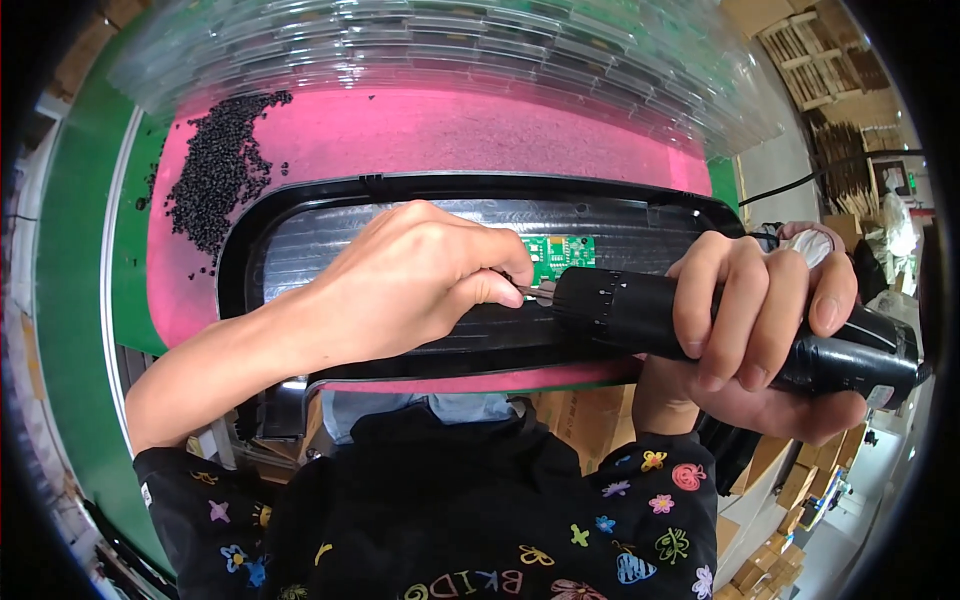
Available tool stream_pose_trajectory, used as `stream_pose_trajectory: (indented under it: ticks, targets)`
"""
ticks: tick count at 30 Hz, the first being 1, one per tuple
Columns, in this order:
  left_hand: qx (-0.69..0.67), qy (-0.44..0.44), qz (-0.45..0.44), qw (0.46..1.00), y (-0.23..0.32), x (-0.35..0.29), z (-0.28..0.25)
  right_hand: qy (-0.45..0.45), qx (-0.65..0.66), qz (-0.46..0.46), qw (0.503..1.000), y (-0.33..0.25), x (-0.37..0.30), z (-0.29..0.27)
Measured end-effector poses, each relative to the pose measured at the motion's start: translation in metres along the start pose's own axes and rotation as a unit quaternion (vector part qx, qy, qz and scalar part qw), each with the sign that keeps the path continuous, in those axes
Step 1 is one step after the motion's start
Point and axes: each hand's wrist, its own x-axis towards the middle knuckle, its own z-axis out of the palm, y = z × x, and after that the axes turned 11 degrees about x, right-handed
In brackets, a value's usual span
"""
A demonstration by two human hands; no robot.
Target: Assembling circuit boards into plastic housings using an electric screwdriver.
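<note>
My right hand (755,315) is wrapped round a black electric screwdriver (630,308), held nearly level with its bit pointing left. At the tip of the bit, the thumb and forefinger of my left hand (430,275) are pinched together. Something small and dark sits at those fingertips, probably a screw, too small to make out for sure. Both hands are over a long black plastic housing (330,205) that lies with its hollow side up. A green circuit board (572,250) is inside the housing, partly covered by my left fingers.
A pile of small black screws (215,180) is spread over the pink mat (420,130) at the far left. Stacked clear plastic trays (450,50) stand along the back. A black cable (800,183) hangs at the right, and cardboard boxes (790,490) are on the floor.
</note>
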Motion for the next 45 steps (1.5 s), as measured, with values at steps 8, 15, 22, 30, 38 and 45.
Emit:
stream_pose_trajectory:
  ticks: [8, 15, 22, 30, 38, 45]
  targets:
    - [0.069, 0.06, 0.036, 0.995, 0.0, 0.002, -0.008, -0.04, -0.037, 0.039, 0.998, 0.015, -0.003, -0.004]
    - [0.109, 0.04, 0.048, 0.992, -0.002, 0.001, -0.007, 0.009, -0.036, -0.022, 0.999, 0.006, -0.005, 0.004]
    - [0.023, 0.011, 0.038, 0.999, -0.007, -0.002, -0.003, -0.027, -0.022, -0.024, 0.999, 0.007, -0.006, 0.001]
    - [0.069, 0.125, 0.063, 0.988, -0.003, 0.007, -0.011, -0.054, -0.063, 0.084, 0.993, 0.017, -0.008, -0.005]
    - [0.143, 0.096, -0.017, 0.985, 0.001, 0.006, -0.017, -0.041, -0.08, 0.105, 0.99, 0.027, -0.008, 0.002]
    - [0.122, 0.13, 0.05, 0.983, -0.007, -0.001, -0.015, -0.106, -0.119, 0.213, 0.964, 0.031, 0.008, 0.015]
